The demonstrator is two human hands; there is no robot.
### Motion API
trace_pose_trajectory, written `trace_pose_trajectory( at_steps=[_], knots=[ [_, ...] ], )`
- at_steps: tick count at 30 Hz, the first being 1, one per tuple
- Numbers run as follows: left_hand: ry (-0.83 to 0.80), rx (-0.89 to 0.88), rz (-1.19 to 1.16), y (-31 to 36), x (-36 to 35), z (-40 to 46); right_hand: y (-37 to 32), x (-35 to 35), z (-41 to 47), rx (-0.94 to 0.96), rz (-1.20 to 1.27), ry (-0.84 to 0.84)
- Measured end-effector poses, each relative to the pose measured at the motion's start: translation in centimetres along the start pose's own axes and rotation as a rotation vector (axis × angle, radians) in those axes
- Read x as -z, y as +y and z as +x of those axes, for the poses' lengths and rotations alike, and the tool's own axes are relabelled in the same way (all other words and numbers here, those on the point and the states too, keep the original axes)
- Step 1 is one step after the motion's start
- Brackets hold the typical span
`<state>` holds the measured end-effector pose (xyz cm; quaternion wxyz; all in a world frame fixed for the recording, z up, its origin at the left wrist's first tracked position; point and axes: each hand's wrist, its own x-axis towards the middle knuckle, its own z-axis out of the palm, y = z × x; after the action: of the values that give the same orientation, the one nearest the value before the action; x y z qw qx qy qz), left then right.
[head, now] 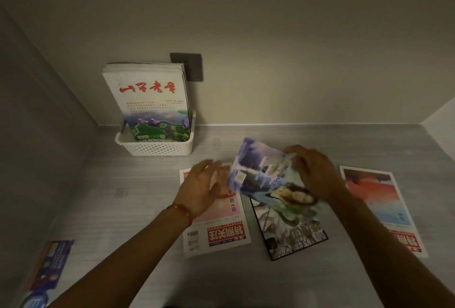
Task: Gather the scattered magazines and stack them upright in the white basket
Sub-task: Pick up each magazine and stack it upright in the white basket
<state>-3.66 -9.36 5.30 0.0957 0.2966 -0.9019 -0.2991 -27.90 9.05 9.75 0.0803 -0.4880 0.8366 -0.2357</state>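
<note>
A white perforated basket [157, 148] stands at the back left against the wall, with several magazines [147, 100] upright in it. My right hand [314, 172] grips a purple-and-green magazine [261, 174] lifted off the grey table and tilted, blurred. My left hand [203, 185] hovers just left of that magazine with fingers spread, above a white-and-red magazine [218, 229] lying flat. A dark-bordered magazine [290, 231] lies flat under the lifted one. Another red-and-blue magazine [379, 204] lies flat at the right.
A blue magazine [46, 273] lies near the table's front left edge. A dark wall socket [194, 66] sits behind the basket. Walls close the table at the back, left and far right.
</note>
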Motion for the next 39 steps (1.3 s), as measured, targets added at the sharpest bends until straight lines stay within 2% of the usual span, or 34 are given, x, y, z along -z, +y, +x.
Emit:
trace_pose_trajectory(
  at_steps=[3, 4, 6, 8, 10, 12, 14, 15, 17, 19, 20, 22, 26, 28, 31, 33, 35, 39],
  knots=[
    [0.167, -0.24, 0.122, 3.3, 1.8, 2.0, -4.5, 1.6, 2.4, 0.28, -0.184, -0.182],
    [0.137, -0.294, 0.171, 4.1, 2.2, 2.5, -5.7, 1.5, 3.0, 0.35, -0.215, -0.225],
    [-0.063, -0.258, 0.161, 4.4, 2.7, 3.0, -8.3, 1.0, 4.1, 0.4, -0.229, -0.256],
    [-0.162, -0.196, 0.121, 3.1, 2.8, 2.9, -10.2, 0.4, 4.8, 0.42, -0.221, -0.207],
    [-0.109, -0.142, 0.089, 1.0, 3.3, 1.9, -11.0, 0.0, 5.0, 0.465, -0.19, 0.02],
    [-0.05, -0.03, -0.02, -1.3, 4.6, 0.7, -10.7, -0.3, 5.3, 0.333, -0.046, 0.31],
    [-0.029, 0.077, -0.227, -3.7, 6.2, -0.3, -10.3, -1.5, 5.6, -0.005, 0.183, 0.437],
    [-0.014, 0.11, -0.329, -4.9, 7.2, -0.6, -10.1, -2.5, 6.0, -0.228, 0.328, 0.407],
    [0.003, 0.166, -0.525, -6.8, 9.3, -1.3, -10.6, -4.5, 6.3, -0.576, 0.759, 0.193],
    [0.016, 0.2, -0.669, -8.1, 11.3, -1.6, -11.5, -6.9, 6.4, -0.701, 1.243, -0.091],
    [0.014, 0.206, -0.706, -8.6, 12.1, -1.8, -12.4, -7.8, 6.4, -0.697, 1.325, -0.19],
    [0.018, 0.222, -0.742, -9.9, 13.4, -1.8, -14.4, -9.4, 7.2, -0.585, 1.269, -0.233],
    [0.067, 0.206, -0.804, -13.8, 16.1, -0.5, -18.6, -9.8, 10.3, -0.195, 0.846, 0.002],
    [0.18, 0.171, -0.832, -15.6, 17.4, 0.9, -20.5, -9.0, 12.3, -0.081, 0.621, 0.12],
    [0.415, 0.135, -0.792, -17.3, 19.8, 3.7, -23.6, -8.5, 15.5, 0.13, 0.297, 0.146],
    [0.51, 0.096, -0.735, -17.8, 21.4, 5.5, -24.8, -9.1, 17.5, 0.152, 0.228, 0.166],
    [0.561, 0.089, -0.69, -18.4, 22.5, 7.1, -25.5, -9.8, 19.1, 0.123, 0.272, 0.19],
    [0.565, 0.153, -0.602, -20.6, 22.0, 9.7, -25.6, -11.4, 21.1, 0.028, 0.29, 0.251]
  ],
)
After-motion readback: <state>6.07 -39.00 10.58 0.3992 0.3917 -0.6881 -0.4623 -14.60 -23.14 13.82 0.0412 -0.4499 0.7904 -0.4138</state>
